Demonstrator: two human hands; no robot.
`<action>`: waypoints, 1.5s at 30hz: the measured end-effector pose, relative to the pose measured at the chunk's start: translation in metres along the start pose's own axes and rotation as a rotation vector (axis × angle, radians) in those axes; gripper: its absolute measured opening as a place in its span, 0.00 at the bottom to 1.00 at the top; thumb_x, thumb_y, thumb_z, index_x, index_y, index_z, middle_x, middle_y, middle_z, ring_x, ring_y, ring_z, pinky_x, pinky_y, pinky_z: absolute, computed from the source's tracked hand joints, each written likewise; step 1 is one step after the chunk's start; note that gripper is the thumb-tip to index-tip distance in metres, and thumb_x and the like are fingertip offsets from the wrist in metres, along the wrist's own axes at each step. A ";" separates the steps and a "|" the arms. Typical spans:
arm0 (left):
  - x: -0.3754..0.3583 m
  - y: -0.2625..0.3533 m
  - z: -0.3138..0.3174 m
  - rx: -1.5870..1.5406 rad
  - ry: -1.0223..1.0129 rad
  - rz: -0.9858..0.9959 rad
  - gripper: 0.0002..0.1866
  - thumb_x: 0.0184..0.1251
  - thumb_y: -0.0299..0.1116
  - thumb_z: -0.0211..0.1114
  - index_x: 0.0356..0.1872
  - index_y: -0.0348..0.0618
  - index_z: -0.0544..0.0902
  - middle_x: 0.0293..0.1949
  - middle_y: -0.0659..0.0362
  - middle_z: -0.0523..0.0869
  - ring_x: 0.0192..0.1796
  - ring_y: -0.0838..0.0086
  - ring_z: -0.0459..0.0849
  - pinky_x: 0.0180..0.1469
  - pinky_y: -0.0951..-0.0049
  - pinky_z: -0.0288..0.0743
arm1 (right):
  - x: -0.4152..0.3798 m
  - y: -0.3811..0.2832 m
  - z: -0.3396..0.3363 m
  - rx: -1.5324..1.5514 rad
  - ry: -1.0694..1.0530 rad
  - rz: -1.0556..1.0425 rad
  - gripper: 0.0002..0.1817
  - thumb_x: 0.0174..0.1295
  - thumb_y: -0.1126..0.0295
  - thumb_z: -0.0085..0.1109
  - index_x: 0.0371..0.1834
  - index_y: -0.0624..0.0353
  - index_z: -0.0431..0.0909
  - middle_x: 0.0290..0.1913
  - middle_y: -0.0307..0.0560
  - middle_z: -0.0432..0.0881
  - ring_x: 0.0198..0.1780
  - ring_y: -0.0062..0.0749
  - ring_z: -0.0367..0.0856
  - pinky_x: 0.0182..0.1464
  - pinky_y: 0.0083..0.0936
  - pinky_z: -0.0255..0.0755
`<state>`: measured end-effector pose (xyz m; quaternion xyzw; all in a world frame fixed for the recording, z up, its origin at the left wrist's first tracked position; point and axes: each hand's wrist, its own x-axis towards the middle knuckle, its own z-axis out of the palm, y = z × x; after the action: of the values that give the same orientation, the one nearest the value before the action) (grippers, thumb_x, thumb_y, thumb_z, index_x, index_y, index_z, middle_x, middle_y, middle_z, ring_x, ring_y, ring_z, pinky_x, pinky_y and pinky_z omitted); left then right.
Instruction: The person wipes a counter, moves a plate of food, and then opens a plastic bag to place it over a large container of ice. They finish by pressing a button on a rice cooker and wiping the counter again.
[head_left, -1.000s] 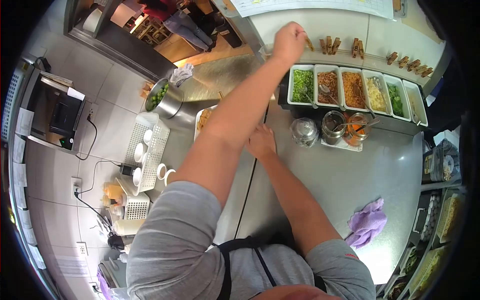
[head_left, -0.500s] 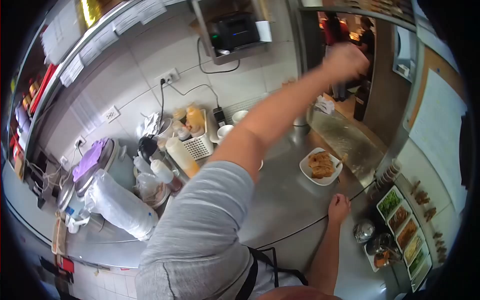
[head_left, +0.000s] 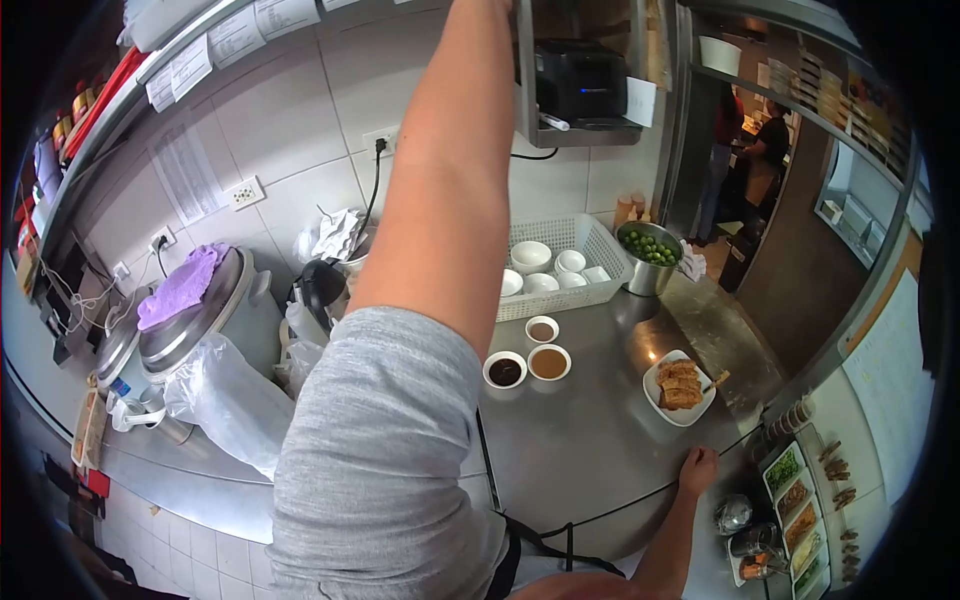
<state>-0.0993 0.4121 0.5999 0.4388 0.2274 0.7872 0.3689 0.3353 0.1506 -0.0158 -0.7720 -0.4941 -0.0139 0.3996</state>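
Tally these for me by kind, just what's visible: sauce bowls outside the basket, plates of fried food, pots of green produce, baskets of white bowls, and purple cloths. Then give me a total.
Sauce bowls: 3
Plate: 1
Pot: 1
Basket: 1
Purple cloth: 1
Total: 7
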 end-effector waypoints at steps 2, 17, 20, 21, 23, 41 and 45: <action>-0.007 -0.007 0.000 0.100 0.053 0.010 0.11 0.60 0.40 0.52 0.36 0.44 0.73 0.24 0.60 0.75 0.15 0.77 0.67 0.12 0.81 0.54 | 0.000 0.002 0.004 -0.006 0.000 -0.001 0.06 0.48 0.71 0.51 0.27 0.62 0.74 0.30 0.49 0.73 0.35 0.43 0.72 0.39 0.34 0.66; -0.035 0.032 -0.075 0.075 0.277 0.250 0.19 0.51 0.45 0.60 0.37 0.41 0.71 0.29 0.59 0.74 0.23 0.77 0.67 0.17 0.79 0.59 | 0.001 0.002 0.003 -0.014 -0.007 -0.025 0.06 0.46 0.72 0.53 0.26 0.63 0.73 0.30 0.50 0.73 0.35 0.43 0.71 0.39 0.34 0.66; -0.029 0.036 -0.076 0.126 0.208 0.229 0.19 0.52 0.44 0.59 0.39 0.42 0.71 0.35 0.56 0.73 0.24 0.77 0.68 0.19 0.79 0.61 | 0.000 0.002 0.002 -0.010 0.002 -0.020 0.06 0.46 0.72 0.53 0.26 0.63 0.73 0.30 0.50 0.73 0.35 0.43 0.71 0.39 0.34 0.66; -0.034 0.038 -0.074 0.136 0.165 0.221 0.19 0.53 0.44 0.58 0.40 0.42 0.71 0.36 0.55 0.72 0.24 0.77 0.68 0.19 0.79 0.62 | 0.000 0.001 0.002 -0.007 0.010 -0.022 0.06 0.46 0.72 0.53 0.26 0.63 0.73 0.30 0.50 0.73 0.35 0.43 0.71 0.39 0.34 0.66; -0.042 0.036 -0.064 0.047 0.220 0.198 0.18 0.54 0.44 0.57 0.40 0.42 0.71 0.33 0.55 0.72 0.20 0.77 0.66 0.17 0.79 0.60 | 0.000 0.002 0.003 0.005 0.012 -0.025 0.06 0.46 0.72 0.53 0.26 0.62 0.73 0.30 0.50 0.73 0.35 0.44 0.71 0.39 0.35 0.66; -0.025 -0.036 -0.075 0.232 0.018 0.201 0.05 0.51 0.24 0.52 0.31 0.38 0.70 0.21 0.55 0.73 0.21 0.72 0.71 0.16 0.76 0.64 | -0.001 0.005 0.003 0.015 -0.001 -0.012 0.06 0.47 0.72 0.52 0.27 0.63 0.72 0.31 0.50 0.73 0.34 0.44 0.71 0.39 0.34 0.65; -0.079 -0.069 -0.141 0.769 0.166 0.723 0.19 0.48 0.25 0.52 0.46 0.41 0.66 0.31 0.47 0.78 0.31 0.55 0.79 0.36 0.62 0.72 | 0.002 0.009 0.006 -0.002 -0.043 -0.055 0.07 0.48 0.72 0.52 0.27 0.63 0.72 0.31 0.50 0.73 0.36 0.43 0.70 0.40 0.33 0.65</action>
<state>-0.1672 0.3890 0.4389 0.5290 0.3622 0.7559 -0.1326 0.3412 0.1540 -0.0240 -0.7587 -0.5235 -0.0087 0.3877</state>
